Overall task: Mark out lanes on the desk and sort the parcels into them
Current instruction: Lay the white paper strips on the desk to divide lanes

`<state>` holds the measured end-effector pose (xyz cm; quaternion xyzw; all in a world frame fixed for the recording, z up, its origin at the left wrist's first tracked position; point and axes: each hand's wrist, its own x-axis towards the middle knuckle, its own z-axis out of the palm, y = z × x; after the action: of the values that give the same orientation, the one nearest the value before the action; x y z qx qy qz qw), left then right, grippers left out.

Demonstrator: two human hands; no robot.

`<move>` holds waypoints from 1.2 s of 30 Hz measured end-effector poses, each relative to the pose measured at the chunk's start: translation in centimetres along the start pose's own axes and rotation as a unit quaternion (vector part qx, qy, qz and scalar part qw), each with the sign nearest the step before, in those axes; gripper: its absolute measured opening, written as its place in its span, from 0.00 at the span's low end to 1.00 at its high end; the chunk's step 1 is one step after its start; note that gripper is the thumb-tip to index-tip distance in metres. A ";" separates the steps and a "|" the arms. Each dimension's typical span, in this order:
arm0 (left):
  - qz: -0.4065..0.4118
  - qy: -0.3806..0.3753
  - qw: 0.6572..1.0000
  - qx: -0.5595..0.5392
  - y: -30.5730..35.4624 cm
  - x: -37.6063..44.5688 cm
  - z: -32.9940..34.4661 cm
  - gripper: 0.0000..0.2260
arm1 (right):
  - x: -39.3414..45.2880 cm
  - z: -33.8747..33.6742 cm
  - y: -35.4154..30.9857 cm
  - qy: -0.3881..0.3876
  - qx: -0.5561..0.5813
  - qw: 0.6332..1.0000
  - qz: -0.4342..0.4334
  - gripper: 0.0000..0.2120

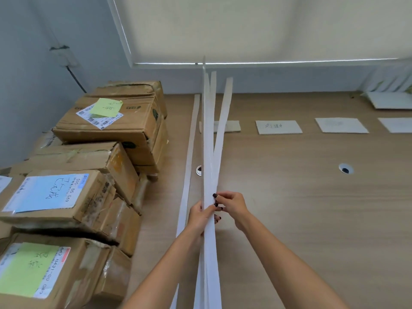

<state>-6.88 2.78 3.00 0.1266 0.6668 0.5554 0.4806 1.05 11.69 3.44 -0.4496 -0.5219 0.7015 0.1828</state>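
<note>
While the left hand (201,216) grips a bundle of long white strips (210,152) from the side, the right hand (230,207) pinches one strip of this bundle. Left of the bundle, a single strip (189,157) lies flat on the tabletop (301,208), and further left the cardboard parcels (107,139) are stacked. Right of the bundle lie white cards (278,127).

Both forearms are bare, with no sleeves in view. The left hand (201,216) and the right hand (231,207) have fingernails painted in a dark, near-black polish, trimmed fairly short.
</note>
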 end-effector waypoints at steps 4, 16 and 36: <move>0.004 0.010 1.000 0.010 -0.1 -1.2 4.1 0.09 | -0.6 -3.9 -0.4 0.020 -0.010 1.000 -0.002 0.07; 0.019 0.124 0.990 0.063 -1.2 -3.5 8.7 0.04 | -0.8 -15.4 0.4 0.079 -0.064 0.994 0.033 0.07; 0.041 0.103 0.989 0.101 0.4 -2.4 10.5 0.09 | 2.2 -19.4 3.1 0.119 -0.139 0.980 0.076 0.10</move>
<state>2.43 7.71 5.34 0.1436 0.7598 0.5142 0.3710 16.44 23.09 -1.30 -0.5889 -0.5533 0.5755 0.1254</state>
